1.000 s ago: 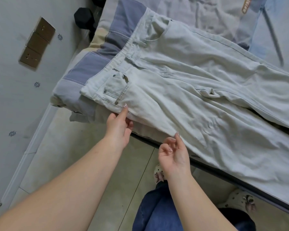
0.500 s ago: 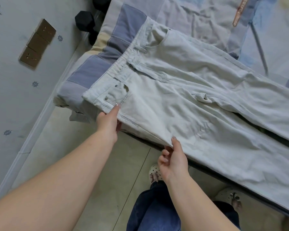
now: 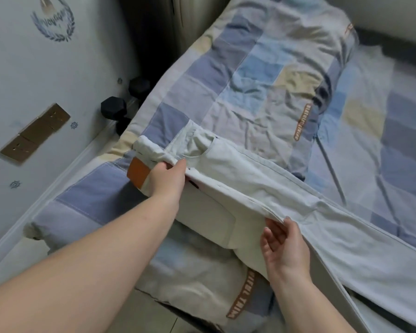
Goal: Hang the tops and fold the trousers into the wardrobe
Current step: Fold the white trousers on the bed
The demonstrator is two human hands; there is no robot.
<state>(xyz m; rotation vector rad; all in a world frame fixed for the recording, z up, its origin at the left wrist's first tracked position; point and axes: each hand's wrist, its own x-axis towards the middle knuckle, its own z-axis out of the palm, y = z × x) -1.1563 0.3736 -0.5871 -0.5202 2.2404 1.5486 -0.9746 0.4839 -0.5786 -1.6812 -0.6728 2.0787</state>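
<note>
**Folding the trousers leg over leg on the bed**

Head view: the trousers (image 3: pixel 262 186) lie across the near left corner of the bed (image 3: pixel 394 131), on top of the patchwork quilt (image 3: pixel 250 75), waistband toward the left edge and legs running off toward the right. One half is partly turned over the other, so the back with its brown patch (image 3: pixel 137 173) shows under my left hand (image 3: pixel 166 177).

My left hand grips the waistband, fingers (image 3: pixel 181 164) curled over the bunched cloth. My right hand (image 3: pixel 286 246) is further down, at the thigh; thumb and fingers pinch the lifted edge of the leg from beneath.

The cloth looks like pale denim, I think: soft enough to drape and crease, with enough body to hold a fold line. It should be moderately heavy and not slippery, so a firm pinch will do. Nothing here is fragile. The waistband is the thickest, stiffest part and the best place to hold; the seam along the leg is the next best, since it will not stretch. Held anywhere else, I expect the cloth to sag and wrinkle.

The long legs hang toward the bed's near edge and may drag or slide down, so I would keep my hands spread along the seam.

No wardrobe is in view. Dumbbells (image 3: pixel 113 108) sit on the floor by the wall.
</note>
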